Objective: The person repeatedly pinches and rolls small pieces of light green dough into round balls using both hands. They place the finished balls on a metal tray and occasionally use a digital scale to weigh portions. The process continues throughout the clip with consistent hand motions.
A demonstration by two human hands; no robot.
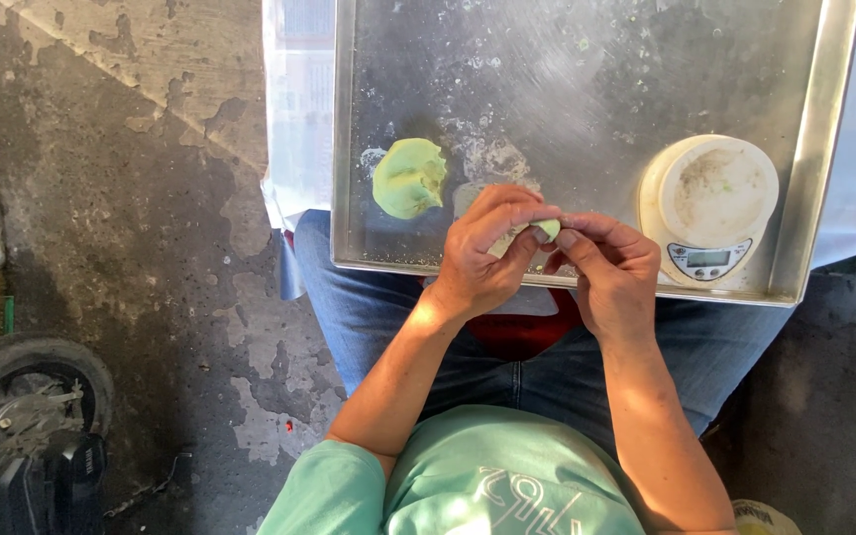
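Both hands, left and right, pinch a mostly hidden green dough piece at the metal tray's near edge.

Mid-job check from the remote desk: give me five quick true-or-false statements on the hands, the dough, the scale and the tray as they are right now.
1. Both hands pinch one small green dough piece. True: left hand and right hand meet on it.
2. The larger green dough lump sits on the scale. False: it lies on the metal tray, left of the hands.
3. The white kitchen scale stands on the tray's right side. True.
4. The scale platform holds a dough ball. False: only floury residue shows.
5. The tray is dusted with flour. True.
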